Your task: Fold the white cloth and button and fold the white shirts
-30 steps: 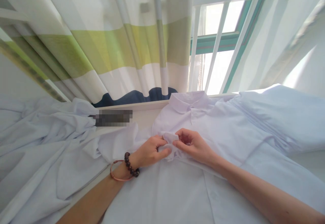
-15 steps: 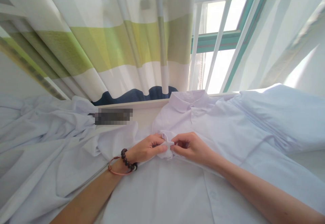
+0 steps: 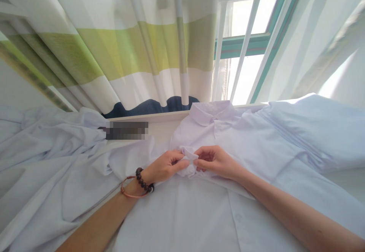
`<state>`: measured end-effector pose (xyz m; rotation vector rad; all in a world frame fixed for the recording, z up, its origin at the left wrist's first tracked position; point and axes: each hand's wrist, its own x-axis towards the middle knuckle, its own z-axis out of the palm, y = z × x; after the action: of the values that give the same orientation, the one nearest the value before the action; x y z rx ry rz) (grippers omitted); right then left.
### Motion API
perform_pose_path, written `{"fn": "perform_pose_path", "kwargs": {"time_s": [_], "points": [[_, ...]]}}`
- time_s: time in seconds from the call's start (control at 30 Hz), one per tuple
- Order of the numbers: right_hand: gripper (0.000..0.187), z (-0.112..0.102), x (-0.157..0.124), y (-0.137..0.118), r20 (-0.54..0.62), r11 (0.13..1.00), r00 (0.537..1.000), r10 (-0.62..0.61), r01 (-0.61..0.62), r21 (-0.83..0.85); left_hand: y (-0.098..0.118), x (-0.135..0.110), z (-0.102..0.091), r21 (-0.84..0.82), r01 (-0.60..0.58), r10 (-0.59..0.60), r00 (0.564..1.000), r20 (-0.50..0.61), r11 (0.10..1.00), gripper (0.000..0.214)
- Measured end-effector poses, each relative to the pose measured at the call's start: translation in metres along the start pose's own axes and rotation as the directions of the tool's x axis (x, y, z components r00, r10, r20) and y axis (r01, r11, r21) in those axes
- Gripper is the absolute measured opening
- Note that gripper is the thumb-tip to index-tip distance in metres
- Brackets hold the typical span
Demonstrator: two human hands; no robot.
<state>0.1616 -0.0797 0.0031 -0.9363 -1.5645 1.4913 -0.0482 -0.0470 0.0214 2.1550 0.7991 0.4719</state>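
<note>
Curtained sill (image 3: 148, 117), shirt cuff (image 3: 188, 160) seemingly pinched, both hands

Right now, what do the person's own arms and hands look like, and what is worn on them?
Both forearms are bare, with no sleeves or gloves in view. The left hand has two wristbands: a dark round-bead bracelet and a thin reddish cord loop. The right hand and its wrist carry nothing.

The white shirt (image 3: 256, 145) is thin, smooth cloth with soft wrinkles. The striped curtain (image 3: 128, 54) is matt cloth too. The bracelet (image 3: 144, 181) has dark, shiny round beads. The window bars (image 3: 242, 58) look smooth and painted.
</note>
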Motion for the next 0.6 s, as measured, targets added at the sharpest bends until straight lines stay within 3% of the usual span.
{"fn": "perform_pose_path", "kwargs": {"time_s": [0.1, 0.47, 0.6], "points": [[0.014, -0.0003, 0.0001, -0.0020, 0.013, 1.000, 1.000, 0.010, -0.010, 0.009, 0.0010, -0.0003, -0.0003, 0.004, -0.006, 0.005, 0.996, 0.088, 1.000, 0.039], [0.019, -0.0044, -0.0015, -0.0070, 0.049, 0.995, 0.995, 0.091, -0.093, 0.025, 0.0035, 0.0042, 0.0052, 0.118, -0.020, 0.017, 1.000, 0.024, 0.993, 0.046], [0.018, -0.0080, -0.0007, -0.0095, 0.037, 0.992, 0.999, 0.031, -0.026, -0.121, 0.0043, 0.0049, 0.0049, 0.162, -0.025, 0.021, 0.999, 0.025, 0.987, 0.047]]}}
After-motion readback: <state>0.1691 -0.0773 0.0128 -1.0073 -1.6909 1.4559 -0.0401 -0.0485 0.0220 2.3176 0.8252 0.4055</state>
